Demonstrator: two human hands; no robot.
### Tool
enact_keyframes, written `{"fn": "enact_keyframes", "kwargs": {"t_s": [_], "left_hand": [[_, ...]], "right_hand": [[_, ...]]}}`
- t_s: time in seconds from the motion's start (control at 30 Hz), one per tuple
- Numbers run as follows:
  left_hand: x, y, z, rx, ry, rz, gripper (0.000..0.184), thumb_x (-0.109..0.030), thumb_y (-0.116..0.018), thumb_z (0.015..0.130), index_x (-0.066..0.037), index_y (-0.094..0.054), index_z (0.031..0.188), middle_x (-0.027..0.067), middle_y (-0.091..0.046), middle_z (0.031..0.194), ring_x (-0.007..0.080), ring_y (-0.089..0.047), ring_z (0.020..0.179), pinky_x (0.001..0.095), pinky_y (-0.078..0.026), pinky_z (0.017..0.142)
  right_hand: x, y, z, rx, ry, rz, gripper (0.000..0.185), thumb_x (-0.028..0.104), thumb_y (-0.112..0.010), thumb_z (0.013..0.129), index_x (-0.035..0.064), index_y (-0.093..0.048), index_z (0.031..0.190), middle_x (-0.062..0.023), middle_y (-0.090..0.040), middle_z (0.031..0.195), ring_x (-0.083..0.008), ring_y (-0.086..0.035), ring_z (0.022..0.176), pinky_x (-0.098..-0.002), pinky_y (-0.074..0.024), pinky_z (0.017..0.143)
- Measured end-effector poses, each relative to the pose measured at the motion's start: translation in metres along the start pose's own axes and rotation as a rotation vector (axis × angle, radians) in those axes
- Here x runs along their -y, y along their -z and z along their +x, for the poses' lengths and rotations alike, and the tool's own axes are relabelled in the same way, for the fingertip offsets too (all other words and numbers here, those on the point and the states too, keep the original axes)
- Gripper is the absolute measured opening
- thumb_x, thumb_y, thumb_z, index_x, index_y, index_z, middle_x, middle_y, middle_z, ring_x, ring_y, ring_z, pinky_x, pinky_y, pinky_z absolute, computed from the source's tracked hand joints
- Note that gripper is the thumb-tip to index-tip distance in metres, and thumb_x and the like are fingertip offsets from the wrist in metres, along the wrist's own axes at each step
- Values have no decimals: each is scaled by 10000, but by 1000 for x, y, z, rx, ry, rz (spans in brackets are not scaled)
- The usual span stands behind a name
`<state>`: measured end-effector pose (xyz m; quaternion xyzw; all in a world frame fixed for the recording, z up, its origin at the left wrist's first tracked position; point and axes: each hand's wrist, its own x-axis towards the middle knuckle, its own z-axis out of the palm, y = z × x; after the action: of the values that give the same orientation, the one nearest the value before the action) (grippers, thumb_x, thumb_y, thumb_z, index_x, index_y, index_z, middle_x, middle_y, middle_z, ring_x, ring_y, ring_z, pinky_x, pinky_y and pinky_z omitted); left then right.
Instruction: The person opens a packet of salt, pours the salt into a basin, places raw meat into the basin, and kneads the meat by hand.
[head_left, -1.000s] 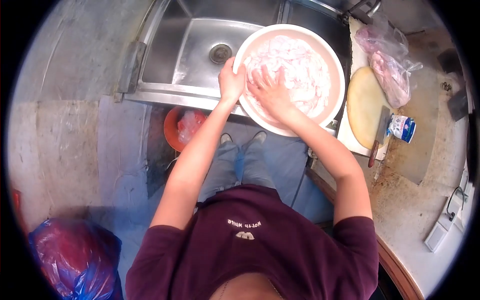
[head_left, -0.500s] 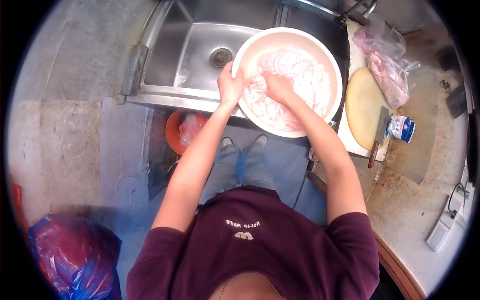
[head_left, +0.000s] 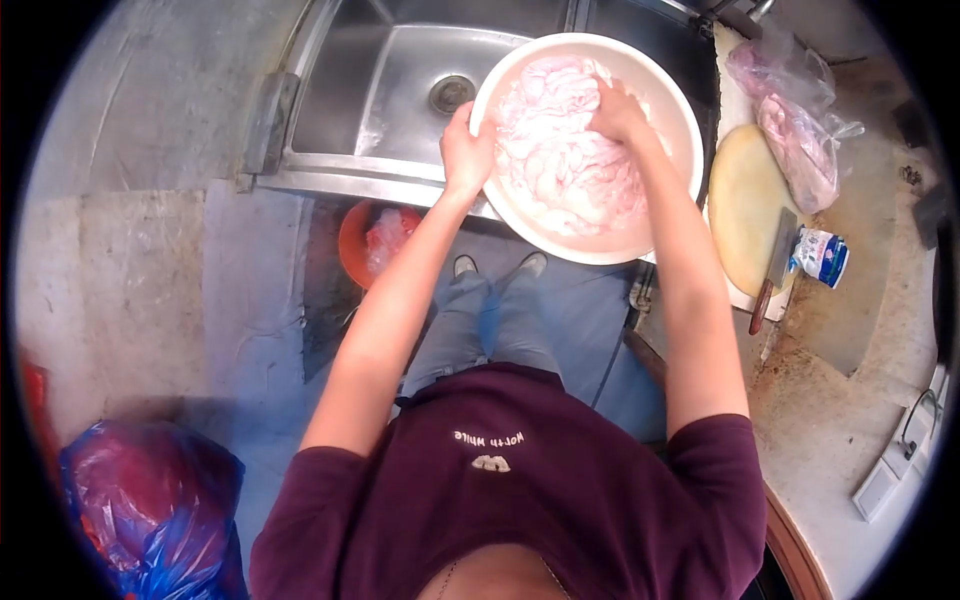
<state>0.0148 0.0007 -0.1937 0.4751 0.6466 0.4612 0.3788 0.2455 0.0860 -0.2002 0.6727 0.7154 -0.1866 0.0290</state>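
A large white basin (head_left: pixel 690 150) rests over the sink's right part and front edge. Inside it lies a heap of soft, pale pink, folded raw meat (head_left: pixel 560 150), possibly intestines. My left hand (head_left: pixel 468 155) is closed round the basin's left rim, thumb toward the inside. At the basin's upper right, my right hand (head_left: pixel 620 115) reaches into the heap and touches it. Its fingers are partly sunk among the folds, so their grip is hidden.
Left of the basin is a steel sink (head_left: pixel 410 80) with a drain. To the right, a round board (head_left: pixel 750 210), a cleaver (head_left: pixel 783 245), a blue-white packet (head_left: pixel 822 257) and bagged meat (head_left: pixel 797 140) sit on the counter. An orange bucket (head_left: pixel 352 245) stands below.
My right hand has moved from the left-middle of the basin to its upper right, and the meat's folds have shifted. My left hand stays on the rim. The view has shifted slightly.
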Motion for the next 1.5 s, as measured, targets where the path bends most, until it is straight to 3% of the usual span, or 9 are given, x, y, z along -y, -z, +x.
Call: {"fn": "enact_keyframes", "kwargs": {"t_s": [0.27,0.47,0.57,0.67,0.87,1.03,1.23,1.3,1.5], "left_hand": [[-6,-1,-2,-55,23,14,284,-114,-569,821,20,-584,1071,160,-664,833,236,-650,731,331,-489,694],[1,-1,0,-44,30,-39,294,-118,-573,815,22,-583,1073,184,-663,872,263,-654,806,341,-483,741],[0,-1,0,-50,4,-36,301,-122,-575,811,24,-582,1074,199,-659,888,288,-651,834,347,-480,760],[0,-2,1,-46,1,-29,306,-124,-576,807,24,-582,1075,207,-657,901,302,-648,850,353,-479,769],[2,-3,1,-65,18,7,293,-122,-567,808,15,-587,1067,202,-660,890,302,-651,838,359,-482,763],[-3,0,-1,-33,18,-14,285,-122,-564,813,7,-590,1065,195,-663,878,296,-654,824,360,-484,756],[-4,2,-2,-22,46,-49,304,-125,-565,818,19,-579,1085,201,-655,949,296,-643,887,352,-473,795],[3,1,-1,-31,-7,-35,317,-125,-565,820,27,-572,1098,207,-649,975,299,-637,914,349,-469,813],[-9,3,-3,-31,41,-16,317,-122,-564,820,28,-570,1099,202,-653,958,291,-641,901,346,-472,806]], "right_hand": [[36,-38,-31,1,60,384,379,157,-597,741,-25,-605,1073,-269,-623,983,-376,-606,956,-425,-462,854],[49,3,-106,86,195,216,388,158,-616,747,33,-595,1114,-240,-640,835,-369,-629,832,-450,-471,806],[53,3,-114,168,256,-22,542,133,-657,706,89,-519,1228,-230,-613,1000,-352,-605,939,-461,-486,795],[63,22,-100,-177,304,-63,726,96,-693,652,165,-421,1322,-197,-461,1277,-351,-485,1147,-529,-453,882],[83,6,-19,54,125,-100,772,64,-691,654,244,-401,1346,-121,-288,1420,-357,-268,1310,-710,-246,975],[76,-43,-6,-42,145,249,386,109,-598,737,81,-619,1121,-164,-660,945,-311,-626,953,-374,-473,847],[53,-2,-74,59,298,742,277,156,-647,742,65,-668,1002,-186,-665,907,-314,-637,903,-365,-483,798],[29,3,-83,233,1,851,304,176,-708,712,78,-676,998,-162,-678,862,-288,-651,833,-350,-489,792],[-12,25,-112,-156,226,111,645,165,-758,652,162,-535,1258,-176,-380,1400,-370,-430,1222,-440,-387,993]]}}
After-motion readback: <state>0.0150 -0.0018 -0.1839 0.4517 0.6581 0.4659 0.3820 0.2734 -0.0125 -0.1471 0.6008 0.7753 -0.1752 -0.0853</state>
